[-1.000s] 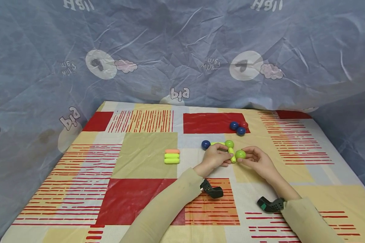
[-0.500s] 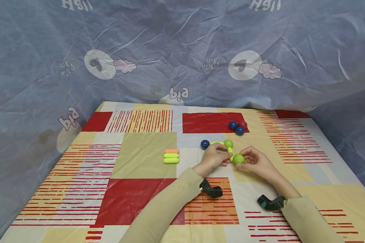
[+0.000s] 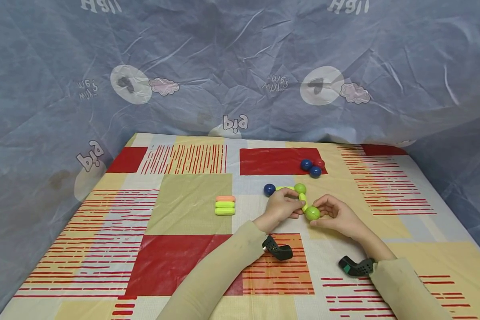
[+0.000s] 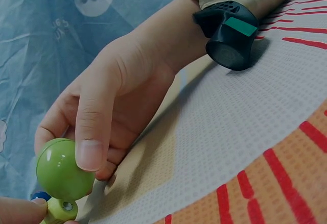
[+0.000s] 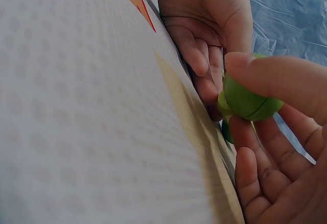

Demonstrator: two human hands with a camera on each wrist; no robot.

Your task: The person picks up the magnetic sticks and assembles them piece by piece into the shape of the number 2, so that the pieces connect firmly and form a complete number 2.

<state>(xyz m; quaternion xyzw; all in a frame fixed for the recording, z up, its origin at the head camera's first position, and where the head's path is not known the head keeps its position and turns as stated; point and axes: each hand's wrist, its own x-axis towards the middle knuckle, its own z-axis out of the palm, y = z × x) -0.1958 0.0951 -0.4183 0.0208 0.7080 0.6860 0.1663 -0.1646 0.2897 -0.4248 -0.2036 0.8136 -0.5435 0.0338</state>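
Observation:
My left hand (image 3: 281,208) pinches a short yellow-green stick (image 3: 302,197) between thumb and fingers. At the stick's far end sits a light green ball (image 3: 300,189). From that ball a second yellow-green stick (image 3: 285,189) runs left to a dark blue ball (image 3: 270,190). Another light green ball (image 3: 313,214) is held by my right hand (image 3: 338,216), close against the first stick's near end. In the left wrist view, a small metallic spot shows on the end of the stick (image 4: 62,210), beside the ball (image 4: 62,169). Whether they touch, I cannot tell.
Two blue balls (image 3: 315,171) and a red ball (image 3: 321,164) lie grouped farther back. An orange stick (image 3: 226,198) and two yellow-green sticks (image 3: 225,211) are lined up to the left. A patterned cloth (image 3: 184,262) covers the table; a blue-grey sheet (image 3: 208,66) hangs behind.
My right hand has brought its green ball left and slightly nearer, from beside the stick to its near end. The left hand keeps its hold, nearly still.

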